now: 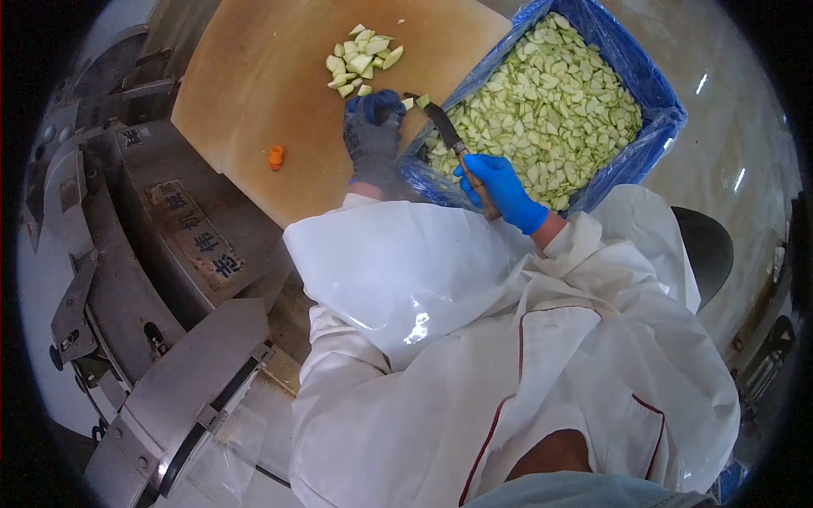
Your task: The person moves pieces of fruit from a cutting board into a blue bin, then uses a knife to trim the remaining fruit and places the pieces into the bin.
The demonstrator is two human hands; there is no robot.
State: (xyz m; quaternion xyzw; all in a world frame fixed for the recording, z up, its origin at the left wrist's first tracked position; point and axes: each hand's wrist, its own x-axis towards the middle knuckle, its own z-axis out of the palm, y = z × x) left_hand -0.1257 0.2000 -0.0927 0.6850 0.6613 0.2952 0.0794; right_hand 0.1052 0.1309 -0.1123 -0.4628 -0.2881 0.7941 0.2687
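Observation:
My right hand (505, 188), in a blue glove, is wrapped round the wooden handle of a knife (445, 129). Its dark blade points up and left, and a small green-skinned piece (423, 101) is at the blade near the tip. My left hand (373, 127) wears a grey glove with blue over the fingers. Those fingers are curled, and a pale cut piece (408, 103) shows at their right side, close to the blade. Just beyond the left hand lies a small pile of pale green-skinned chunks (360, 61), fruit or vegetable.
A blue-lined bin (669, 114) full of cut green-skinned pieces (542, 110) stands right of the tan board (254, 76). An orange cap-like object (276, 157) sits on the board. Metal machinery (186, 212) borders the left side, and a white apron (406, 262) covers my lap.

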